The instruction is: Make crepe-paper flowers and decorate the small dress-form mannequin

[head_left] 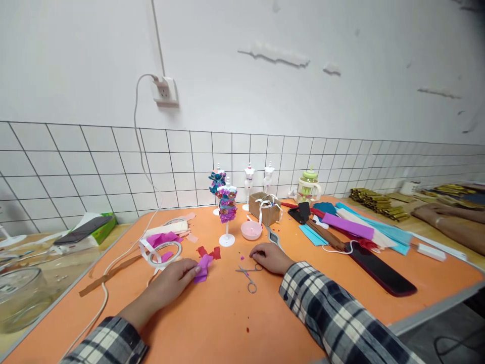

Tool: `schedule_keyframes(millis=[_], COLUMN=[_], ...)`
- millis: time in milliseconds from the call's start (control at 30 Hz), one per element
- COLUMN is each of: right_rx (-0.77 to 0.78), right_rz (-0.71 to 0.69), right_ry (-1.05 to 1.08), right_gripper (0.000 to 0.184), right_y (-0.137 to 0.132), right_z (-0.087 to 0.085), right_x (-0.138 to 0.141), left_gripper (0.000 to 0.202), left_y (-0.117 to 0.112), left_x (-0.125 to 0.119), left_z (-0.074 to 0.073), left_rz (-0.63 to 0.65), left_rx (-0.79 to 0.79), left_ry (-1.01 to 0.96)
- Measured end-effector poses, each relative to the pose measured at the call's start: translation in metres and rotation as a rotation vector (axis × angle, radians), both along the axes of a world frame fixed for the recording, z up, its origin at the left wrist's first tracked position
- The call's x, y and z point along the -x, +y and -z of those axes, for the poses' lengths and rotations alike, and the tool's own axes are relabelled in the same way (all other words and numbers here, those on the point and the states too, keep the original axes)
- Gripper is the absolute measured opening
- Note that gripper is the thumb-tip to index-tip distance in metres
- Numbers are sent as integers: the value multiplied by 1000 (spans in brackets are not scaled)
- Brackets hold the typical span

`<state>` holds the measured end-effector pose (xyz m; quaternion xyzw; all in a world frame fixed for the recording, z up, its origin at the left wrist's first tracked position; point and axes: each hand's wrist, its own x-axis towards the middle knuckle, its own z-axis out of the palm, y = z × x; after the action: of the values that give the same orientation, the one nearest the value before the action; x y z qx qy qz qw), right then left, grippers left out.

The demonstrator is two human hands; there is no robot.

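My left hand (176, 275) pinches a piece of purple crepe paper (203, 268) between thumb and fingers, low over the orange table. To the right, my right hand (273, 258) rests on the table with its fingers loosely bent and nothing visible in them. Its fingertips are beside one handle ring of small scissors (247, 274), which lie with blades spread. Scraps of red paper (209, 252) are just past the purple piece. Behind them stands a small white dress-form stand (227, 238) covered in purple, pink and brown paper ruffles (228, 206).
Farther back are a pink bowl (251, 230), a cardboard box (264, 208) and more dress forms (249, 179). A tape roll (165, 254) and a cable (105, 293) lie left. Paper strips (348, 226), a phone (381, 270) and a green-lidded bottle (308, 187) are right. Another person's arm (450, 222) shows far right.
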<state>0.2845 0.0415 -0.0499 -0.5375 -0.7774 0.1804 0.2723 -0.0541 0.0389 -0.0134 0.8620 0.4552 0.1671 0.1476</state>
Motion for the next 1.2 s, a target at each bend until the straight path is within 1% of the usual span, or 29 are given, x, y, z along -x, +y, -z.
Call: schedule_keyframes(millis=[267,400,500,567,600,633,700,767,867,967,1100,1133,1200], right_rx=[29,-48,-156,-221,-290,-328,-295,-229,-184,-217,-249,-251,-263], right_rz=[1,18,30,-55,-132,-169,-170,-164,-150,-140,-231,-241,-232], right_ry=[20,-23,-65,-90,-111,-118,-120,-112,-81,-59,-83,-91,-98], right_gripper=[23,24,31,44,50,54,58,57,54,47,51,48,32], right_y=[-5,-13,-19,-21,-21,-21,-22,-25,-33,-38,-39,-38,-37], right_z=[-4,-15,-27,-32,-33,-34,-32,-28,-21,-18,-17,-17,-15], right_x=[-6,0,24,48,60,71,87,93,90,85,85,86,88], left_gripper=[39,37,41,43,43,42,39,39,39,38,31,31,32], left_y=[-5,-7,-9,-11,-12,-12,-13,-13,-14,-17,-21,-21,-22], left_x=[-5,-13,-30,-42,-47,-49,-48,-43,-37,-40,-47,-47,-45], left_z=[-2,1,7,11,12,13,13,11,7,6,4,4,2], left_rz=[38,77,65,31,23,23,42,70,112,160,195,193,183], left_rx=[22,9,-39,-83,-102,-119,-140,-145,-147,-163,-192,-197,-202], left_ry=[0,1,-7,-11,-10,-8,0,9,17,29,68,76,86])
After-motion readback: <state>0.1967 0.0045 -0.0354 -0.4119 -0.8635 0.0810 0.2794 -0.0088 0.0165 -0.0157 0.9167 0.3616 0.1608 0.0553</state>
